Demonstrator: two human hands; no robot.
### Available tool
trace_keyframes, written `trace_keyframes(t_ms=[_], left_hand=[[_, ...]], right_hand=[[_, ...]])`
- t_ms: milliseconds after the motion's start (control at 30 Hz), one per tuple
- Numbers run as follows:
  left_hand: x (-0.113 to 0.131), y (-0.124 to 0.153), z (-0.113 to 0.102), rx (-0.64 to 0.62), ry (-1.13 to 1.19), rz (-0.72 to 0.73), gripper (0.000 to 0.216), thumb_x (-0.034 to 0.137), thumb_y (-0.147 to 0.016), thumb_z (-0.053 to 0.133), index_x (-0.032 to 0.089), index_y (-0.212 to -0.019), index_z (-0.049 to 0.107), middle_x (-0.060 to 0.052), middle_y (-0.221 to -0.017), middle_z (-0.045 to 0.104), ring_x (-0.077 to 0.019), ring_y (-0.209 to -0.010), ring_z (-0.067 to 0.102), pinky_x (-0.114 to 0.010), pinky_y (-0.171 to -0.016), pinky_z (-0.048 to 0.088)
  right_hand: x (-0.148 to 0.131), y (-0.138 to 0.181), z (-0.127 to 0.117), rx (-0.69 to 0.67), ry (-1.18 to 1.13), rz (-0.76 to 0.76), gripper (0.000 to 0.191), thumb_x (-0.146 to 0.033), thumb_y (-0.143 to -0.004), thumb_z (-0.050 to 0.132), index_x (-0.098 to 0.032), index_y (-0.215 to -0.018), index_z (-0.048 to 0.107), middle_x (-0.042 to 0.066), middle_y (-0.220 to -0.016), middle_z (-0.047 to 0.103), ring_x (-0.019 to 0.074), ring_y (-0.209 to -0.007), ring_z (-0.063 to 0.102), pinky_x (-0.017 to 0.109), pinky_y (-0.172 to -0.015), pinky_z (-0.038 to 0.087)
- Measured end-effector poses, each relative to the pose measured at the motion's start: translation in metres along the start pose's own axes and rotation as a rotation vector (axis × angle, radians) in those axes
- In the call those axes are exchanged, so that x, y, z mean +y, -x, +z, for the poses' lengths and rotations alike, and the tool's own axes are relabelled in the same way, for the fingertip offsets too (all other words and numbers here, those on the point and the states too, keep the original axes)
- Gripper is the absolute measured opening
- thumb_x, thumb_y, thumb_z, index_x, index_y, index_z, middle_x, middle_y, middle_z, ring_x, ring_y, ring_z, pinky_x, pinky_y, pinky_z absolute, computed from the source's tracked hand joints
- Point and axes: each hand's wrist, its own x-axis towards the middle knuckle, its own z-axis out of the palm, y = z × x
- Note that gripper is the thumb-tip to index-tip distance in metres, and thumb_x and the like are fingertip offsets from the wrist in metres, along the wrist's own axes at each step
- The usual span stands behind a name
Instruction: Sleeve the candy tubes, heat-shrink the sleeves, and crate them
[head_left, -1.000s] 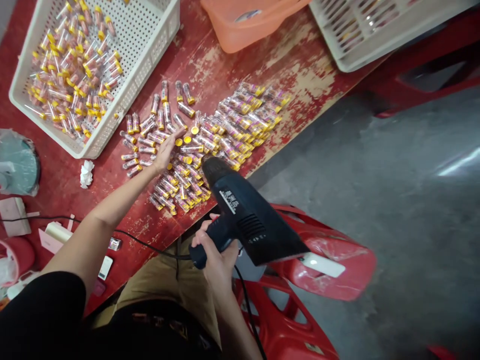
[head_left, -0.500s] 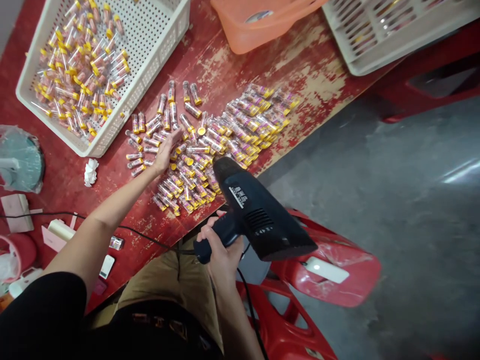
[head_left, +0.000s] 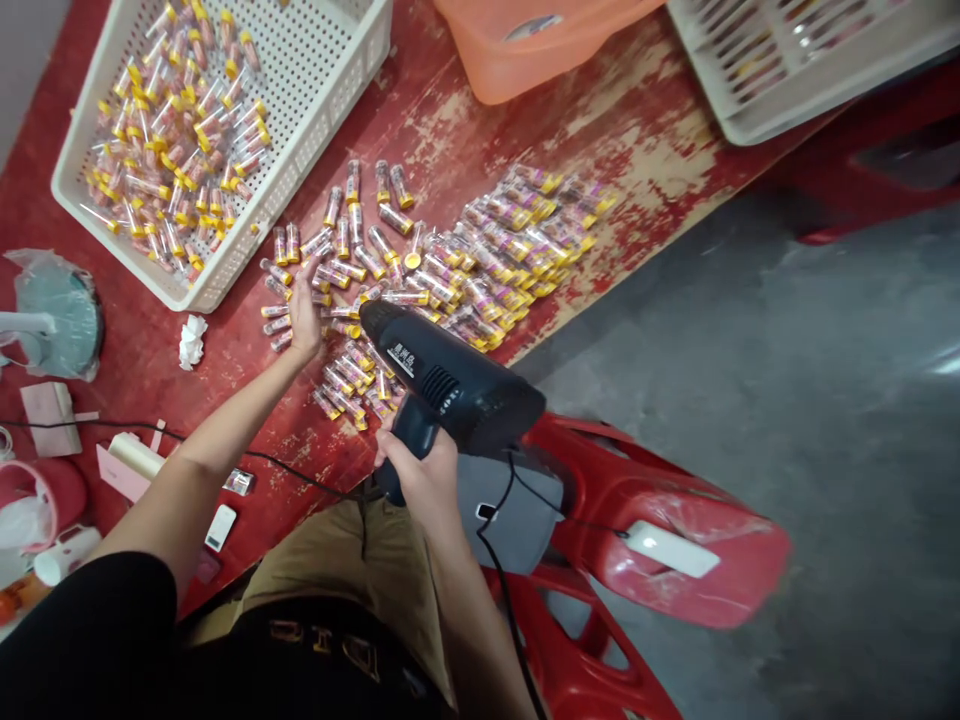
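Observation:
A black hair dryer (head_left: 457, 375) is in the grip of my right hand (head_left: 424, 470), whose fingers wrap round its handle. Its nozzle points to the left, low over small clear tubes with yellow caps (head_left: 495, 260). My left hand (head_left: 304, 312) is on the left side of these tubes, fingers stretched out and holding nothing. Some loose tubes (head_left: 352, 200) lie spread beyond my hands, while others are packed in slanting rows. The dryer's body hides part of the near rows.
A white perforated basket (head_left: 300, 170) of similar tubes stands at upper left. An orange basket (head_left: 510, 75) and another white basket (head_left: 757, 125) are at the back. Crumpled tissue (head_left: 192, 342), a cord (head_left: 277, 462) and a pink bucket (head_left: 71, 490) are left; a red stool (head_left: 697, 560) bears a white phone-like device.
The hair dryer has swung left in my right hand, its nozzle now nearer my left hand. My left hand has drawn back left, its fingers now pointing more upward.

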Motion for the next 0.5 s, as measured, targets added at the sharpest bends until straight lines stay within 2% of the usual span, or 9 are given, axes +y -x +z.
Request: trace_keyframes(t_ms=[167, 233, 333, 433, 500], left_hand=[[-0.001, 0.024, -0.022, 0.010, -0.024, 0.012, 0.076, 0.076, -0.097, 0.023, 0.026, -0.141, 0.059, -0.010, -0.150, 0.058, -0.0226, -0.151, 0.040, -0.046, -0.128, 0.024], [-0.003, 0.033, -0.024, 0.000, -0.021, 0.008, 0.073, 0.075, -0.098, 0.025, 0.026, -0.141, 0.059, -0.009, -0.150, 0.057, -0.0230, -0.150, 0.041, -0.048, -0.128, 0.025], [-0.005, 0.042, -0.022, -0.018, -0.025, -0.006, 0.071, 0.072, -0.100, 0.024, 0.027, -0.143, 0.058, -0.009, -0.152, 0.056, -0.0229, -0.151, 0.040, -0.048, -0.128, 0.023], [-0.003, 0.047, -0.019, -0.022, -0.054, 0.006, 0.072, 0.070, -0.101, 0.017, 0.027, -0.144, 0.056, -0.009, -0.152, 0.056, -0.0223, -0.152, 0.039, -0.048, -0.129, 0.020], [-0.002, 0.048, -0.020, -0.002, -0.058, 0.018, 0.073, 0.069, -0.101, 0.013, 0.028, -0.144, 0.055, -0.009, -0.152, 0.056, -0.0217, -0.152, 0.039, -0.048, -0.129, 0.021]], right_hand=[[0.003, -0.002, 0.003, 0.042, 0.093, -0.019, 0.019, -0.032, -0.074, 0.071, -0.020, -0.082, 0.059, -0.003, -0.067, 0.060, 0.0126, -0.052, 0.055, 0.031, -0.057, 0.052], [0.006, -0.004, 0.003, 0.068, 0.163, -0.024, 0.017, -0.032, -0.075, 0.070, -0.020, -0.079, 0.060, -0.002, -0.064, 0.059, 0.0148, -0.057, 0.057, 0.033, -0.063, 0.055], [0.013, -0.012, 0.007, 0.054, 0.239, -0.118, 0.015, -0.032, -0.074, 0.071, -0.020, -0.075, 0.062, -0.001, -0.063, 0.062, 0.0190, -0.067, 0.063, 0.039, -0.080, 0.057], [0.022, -0.022, 0.016, 0.005, 0.281, -0.252, 0.014, -0.031, -0.071, 0.072, -0.021, -0.079, 0.067, 0.005, -0.077, 0.071, 0.0241, -0.082, 0.069, 0.043, -0.092, 0.056], [0.029, -0.026, 0.022, -0.034, 0.321, -0.303, 0.020, -0.029, -0.070, 0.073, -0.021, -0.088, 0.070, 0.009, -0.090, 0.075, 0.0265, -0.091, 0.070, 0.042, -0.091, 0.056]])
